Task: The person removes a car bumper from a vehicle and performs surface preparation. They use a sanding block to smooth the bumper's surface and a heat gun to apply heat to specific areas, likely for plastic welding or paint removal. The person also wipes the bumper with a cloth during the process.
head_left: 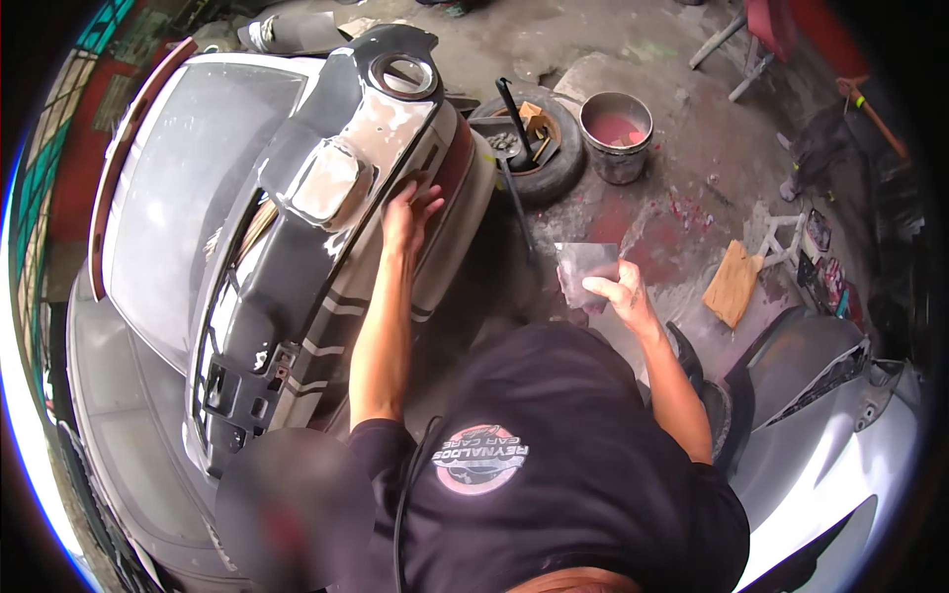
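A dark bumper (237, 326) with pale patches of filler stands at the left against a vehicle body (198, 138), its long side angled toward the upper right. My left hand (407, 210) reaches onto the bumper's inner edge below the patched area, fingers apart and touching the surface, partly in shadow. At centre right, my right hand (623, 295) grips a thin grey square spreader (588, 259) between thumb and fingers, held away from the bumper, with some pinkish material on it.
A tyre (554, 183) holding tools and a bucket (616, 158) with pink contents stand on the stained floor. A wooden board (732, 285), stool legs (712, 44) and a hammer-like tool (880, 124) lie rightward. Grey body panels (830, 455) occupy the lower right.
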`<state>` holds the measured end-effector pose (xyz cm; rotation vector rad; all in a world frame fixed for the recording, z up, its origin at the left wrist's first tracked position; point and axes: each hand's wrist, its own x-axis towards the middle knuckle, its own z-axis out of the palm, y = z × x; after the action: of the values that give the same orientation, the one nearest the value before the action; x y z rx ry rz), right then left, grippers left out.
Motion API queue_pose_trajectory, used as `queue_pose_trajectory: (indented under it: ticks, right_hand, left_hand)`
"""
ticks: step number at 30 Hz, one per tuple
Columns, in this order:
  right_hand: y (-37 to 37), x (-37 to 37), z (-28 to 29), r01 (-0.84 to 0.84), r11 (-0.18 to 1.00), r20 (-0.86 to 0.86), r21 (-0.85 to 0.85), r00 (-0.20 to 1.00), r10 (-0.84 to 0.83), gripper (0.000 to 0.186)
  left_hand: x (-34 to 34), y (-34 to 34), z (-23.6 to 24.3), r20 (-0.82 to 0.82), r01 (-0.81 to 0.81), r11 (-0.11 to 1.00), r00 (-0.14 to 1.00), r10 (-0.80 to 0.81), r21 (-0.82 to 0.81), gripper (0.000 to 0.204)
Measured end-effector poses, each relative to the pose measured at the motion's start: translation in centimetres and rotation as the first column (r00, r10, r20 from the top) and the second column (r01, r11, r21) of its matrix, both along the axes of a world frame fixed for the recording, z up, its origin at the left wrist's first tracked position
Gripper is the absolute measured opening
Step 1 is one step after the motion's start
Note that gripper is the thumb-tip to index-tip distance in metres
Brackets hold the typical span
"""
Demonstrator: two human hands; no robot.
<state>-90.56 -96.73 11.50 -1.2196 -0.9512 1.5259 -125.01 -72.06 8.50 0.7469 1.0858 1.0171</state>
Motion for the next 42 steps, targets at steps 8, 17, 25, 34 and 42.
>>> queue_pose_trajectory:
  ticks: [8,17,25,34,42]
  right_hand:
    - [4.6,-4.0,2.1,-0.18,0.951,0.645,0.253,0.764,-0.027,0.057]
    - [19.6,-14.4,10.1,-0.588,0.775,0.973,0.232,0.132,-0.191,0.09]
    - [26.3,-16.9,9.1,-0.585,0.769,0.96,0.259,0.071,-0.27,0.088]
    - [24.7,-19.2,12.9,-0.58,0.81,0.991,0.089,-0.034,-0.133,0.079]
    - [24.4,-18.9,10.2,-0.52,0.845,0.99,0.123,0.005,-0.141,0.072]
  left_hand:
    - [0.9,2.2,3.6,0.74,-0.054,0.98,0.664,-0.107,0.191,0.068]
    - [-1.3,2.7,4.3,0.544,0.188,0.925,0.762,-0.35,0.33,0.069]
    - [-1.3,3.6,3.3,0.426,0.302,0.823,0.74,-0.52,0.48,0.056]
    - [-3.2,4.5,0.3,0.705,0.249,0.852,0.48,-0.522,0.461,0.059]
    - [-3.8,5.1,-1.3,0.798,0.231,0.849,0.293,-0.526,0.475,0.062]
